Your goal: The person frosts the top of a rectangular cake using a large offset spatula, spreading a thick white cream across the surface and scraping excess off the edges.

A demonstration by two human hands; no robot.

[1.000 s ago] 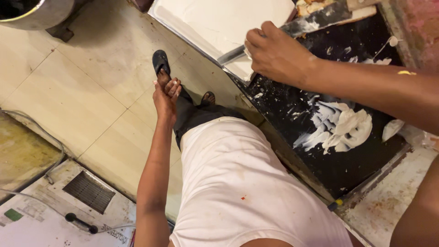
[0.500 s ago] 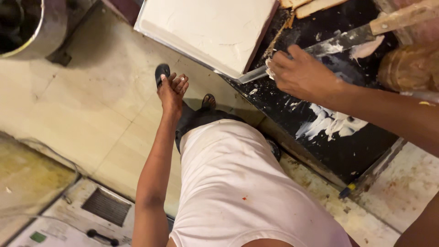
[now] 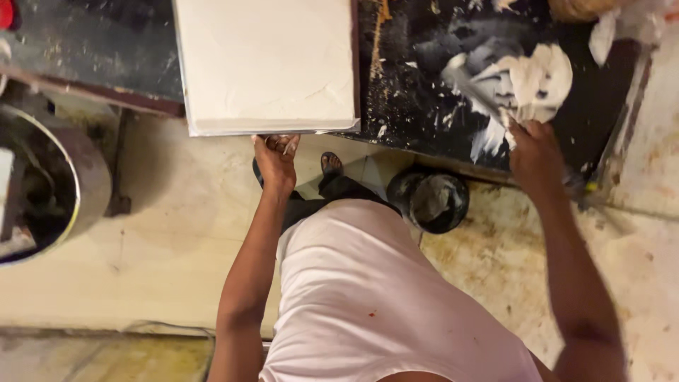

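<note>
At your far left stands a large round steel drum (image 3: 53, 191) on the pale tiled floor (image 3: 170, 240), well apart from either hand. Moving right, a flat square metal tray filled with a smooth white slab (image 3: 265, 64) rests on the dark worktop (image 3: 410, 85), its near edge overhanging toward you. Your left hand (image 3: 276, 157) is at that near edge, fingers curled up against the rim near the tray's middle; whether they clamp it or merely press against it cannot be told from this angle. The tray lies straight ahead of that hand, and its near edge runs left to right across your body, so the left hand is much the nearer of the two. Below the worktop, a dark round bucket smeared with white (image 3: 429, 198) sits on the floor between your arms. Further right, your right hand (image 3: 535, 152) is closed around the handle of a long flat scraper blade (image 3: 470, 88), which points up and to the left into a spread of white paste (image 3: 527, 78) on the worktop, just beside the tray's right edge.
</note>
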